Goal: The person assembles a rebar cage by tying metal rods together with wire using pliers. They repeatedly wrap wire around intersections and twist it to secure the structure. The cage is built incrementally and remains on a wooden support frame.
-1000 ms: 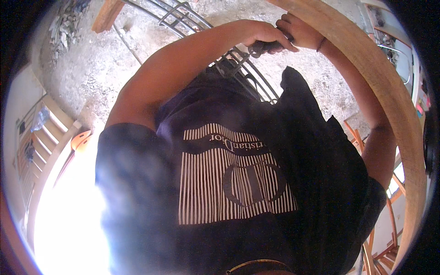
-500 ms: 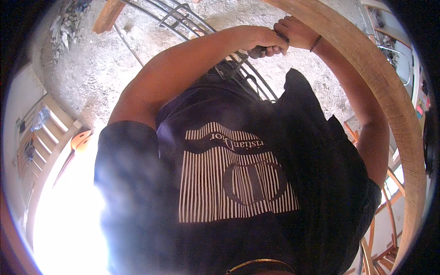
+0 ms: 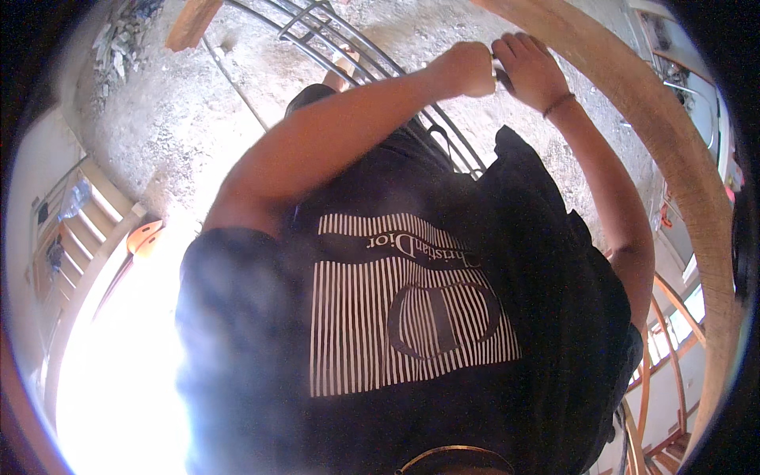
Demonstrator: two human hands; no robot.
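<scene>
My left hand (image 3: 467,70) is closed in a fist above the rebar cage, and motion blurs it slightly. Whatever it holds is hidden by the fingers. Close beside it, my right hand (image 3: 537,73) bends its fingers over a small dark object (image 3: 503,77) that shows in the gap between the two hands; its kind cannot be made out. A dark band (image 3: 559,104) circles the right wrist. Below the hands runs the rebar cage (image 3: 336,49), long steel bars with square stirrups, passing under my left forearm and behind my dark shirt.
A thick wooden beam (image 3: 633,103) arcs along the right side, near my right arm. At the upper left, a wooden piece (image 3: 190,25) stands by a thin rod (image 3: 229,75). Rubble (image 3: 119,55) lies on the dusty floor, and an orange object (image 3: 144,237) sits at the left.
My hands have moved slightly apart, the left one turning into a fist. The dark tool-like thing seen under the left hand is now mostly hidden. The right fingers have straightened somewhat.
</scene>
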